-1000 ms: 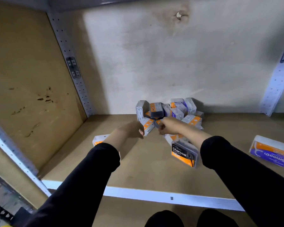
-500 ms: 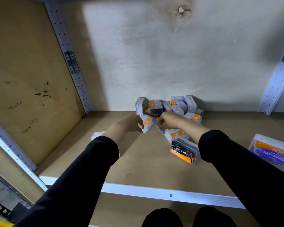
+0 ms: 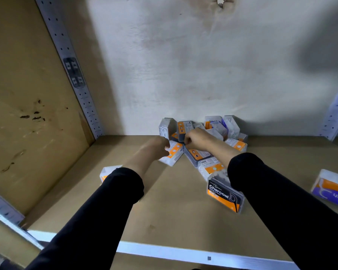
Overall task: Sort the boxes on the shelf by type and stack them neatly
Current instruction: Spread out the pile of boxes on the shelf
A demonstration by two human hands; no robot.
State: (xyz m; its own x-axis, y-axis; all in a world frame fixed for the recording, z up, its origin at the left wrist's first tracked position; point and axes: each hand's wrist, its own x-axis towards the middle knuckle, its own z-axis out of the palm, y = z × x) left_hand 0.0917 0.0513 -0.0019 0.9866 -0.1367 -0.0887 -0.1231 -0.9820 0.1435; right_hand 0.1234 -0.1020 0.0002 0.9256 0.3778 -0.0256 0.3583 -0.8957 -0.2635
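Observation:
A jumbled pile of small plastic boxes (image 3: 219,129) lies against the back wall of the shelf, some clear with orange labels, some dark, some purple. My left hand (image 3: 157,146) grips a clear orange-labelled box (image 3: 174,153) at the pile's left front. My right hand (image 3: 196,139) is closed on a dark box (image 3: 184,129) standing in the pile. Below it lies another dark box (image 3: 196,155). A black and orange Charcoal box (image 3: 224,193) stands nearer me, partly behind my right sleeve.
A clear orange box (image 3: 107,172) lies alone at the left, half hidden by my left sleeve. A purple and orange box (image 3: 332,189) sits at the right edge. The shelf board (image 3: 174,211) has a white front rail (image 3: 164,252) and perforated metal uprights at both sides.
Both hands have reached a little further back into the pile. My right hand has risen from the front boxes to the dark standing box.

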